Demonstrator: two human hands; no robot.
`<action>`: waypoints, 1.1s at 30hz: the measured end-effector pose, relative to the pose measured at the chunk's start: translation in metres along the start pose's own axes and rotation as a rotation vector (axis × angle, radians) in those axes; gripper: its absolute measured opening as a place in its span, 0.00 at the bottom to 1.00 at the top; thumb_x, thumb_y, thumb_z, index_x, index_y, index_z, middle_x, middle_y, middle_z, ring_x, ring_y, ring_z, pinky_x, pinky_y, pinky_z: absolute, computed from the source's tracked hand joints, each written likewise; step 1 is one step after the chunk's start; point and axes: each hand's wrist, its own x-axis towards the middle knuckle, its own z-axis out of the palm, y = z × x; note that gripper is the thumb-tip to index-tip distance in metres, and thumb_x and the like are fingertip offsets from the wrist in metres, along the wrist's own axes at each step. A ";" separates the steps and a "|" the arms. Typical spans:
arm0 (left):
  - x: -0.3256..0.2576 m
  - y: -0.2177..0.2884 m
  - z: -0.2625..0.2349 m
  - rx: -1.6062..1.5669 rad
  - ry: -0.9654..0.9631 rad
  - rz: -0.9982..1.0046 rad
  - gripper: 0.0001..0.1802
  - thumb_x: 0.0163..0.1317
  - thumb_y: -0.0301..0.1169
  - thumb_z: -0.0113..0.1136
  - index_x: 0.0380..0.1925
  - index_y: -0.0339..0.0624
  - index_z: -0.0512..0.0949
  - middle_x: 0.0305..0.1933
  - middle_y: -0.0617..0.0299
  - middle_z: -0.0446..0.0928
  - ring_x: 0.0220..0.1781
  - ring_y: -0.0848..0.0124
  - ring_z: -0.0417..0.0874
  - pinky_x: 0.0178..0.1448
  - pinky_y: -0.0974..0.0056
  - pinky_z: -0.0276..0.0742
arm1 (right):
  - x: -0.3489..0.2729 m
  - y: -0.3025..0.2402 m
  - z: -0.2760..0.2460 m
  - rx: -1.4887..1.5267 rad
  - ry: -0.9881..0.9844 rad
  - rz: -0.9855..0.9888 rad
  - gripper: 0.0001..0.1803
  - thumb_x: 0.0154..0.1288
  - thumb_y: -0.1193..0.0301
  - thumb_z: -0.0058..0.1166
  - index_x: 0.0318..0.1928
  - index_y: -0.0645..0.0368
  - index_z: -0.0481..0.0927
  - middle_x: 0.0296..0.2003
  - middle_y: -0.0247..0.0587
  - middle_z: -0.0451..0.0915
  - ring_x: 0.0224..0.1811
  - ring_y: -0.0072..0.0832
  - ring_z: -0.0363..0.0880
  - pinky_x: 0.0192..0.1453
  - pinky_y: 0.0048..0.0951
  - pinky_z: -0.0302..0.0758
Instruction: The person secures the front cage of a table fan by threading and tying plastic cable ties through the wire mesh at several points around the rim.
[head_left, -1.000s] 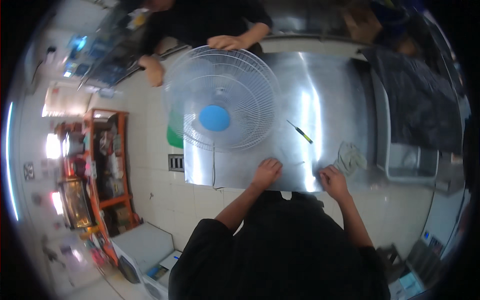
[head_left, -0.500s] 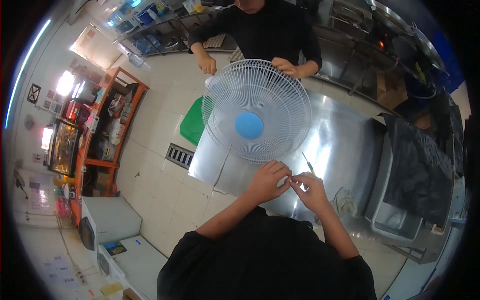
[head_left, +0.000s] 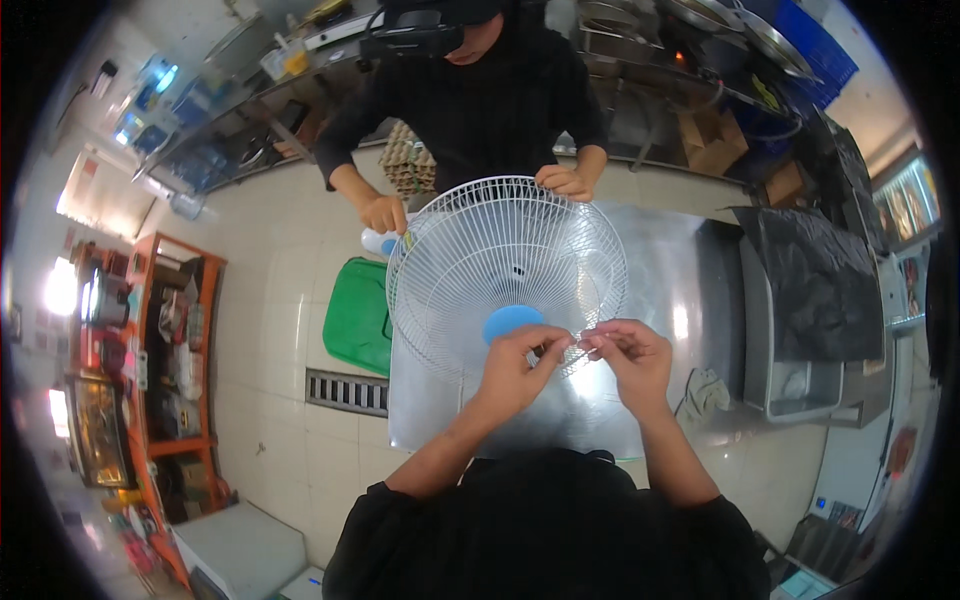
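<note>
A fan with a white wire grille (head_left: pixel 455 260) and a blue centre disc (head_left: pixel 511 322) rests on the steel table. Over its near rim are my left hand (head_left: pixel 522 368) and my right hand (head_left: pixel 640 362), fingertips pinched close together. Whatever lies between them is too small to make out. Across the table, a co-worker's one hand (head_left: pixel 566 182) grips the grille's far rim. The co-worker's other hand (head_left: pixel 384 213) is closed at the rim's left side, by a small yellowish piece and a white fan part (head_left: pixel 377 242). A crumpled cloth (head_left: pixel 703 396) lies right of my right hand.
The steel table (head_left: pixel 430 425) reaches right to a grey tub (head_left: pixel 757 330) partly covered by black plastic (head_left: pixel 815 290). A green lid (head_left: pixel 357 315) is left of the table, above a floor drain (head_left: pixel 346 391). Egg trays (head_left: pixel 405 160) are stacked beside the co-worker. Orange shelving (head_left: pixel 145 370) stands far left.
My view has shifted, and my pinched hands now overlap the grille's near rim. The slim pointed tool near my right hand no longer shows. The co-worker still holds the grille.
</note>
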 end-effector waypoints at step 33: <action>0.073 0.061 -0.026 0.373 -0.289 0.467 0.04 0.59 0.24 0.68 0.35 0.40 0.85 0.27 0.61 0.77 0.32 0.65 0.77 0.39 0.63 0.71 | 0.025 -0.045 -0.031 -0.188 -0.060 -0.026 0.05 0.65 0.80 0.64 0.40 0.67 0.86 0.33 0.40 0.87 0.31 0.20 0.83 0.35 0.21 0.79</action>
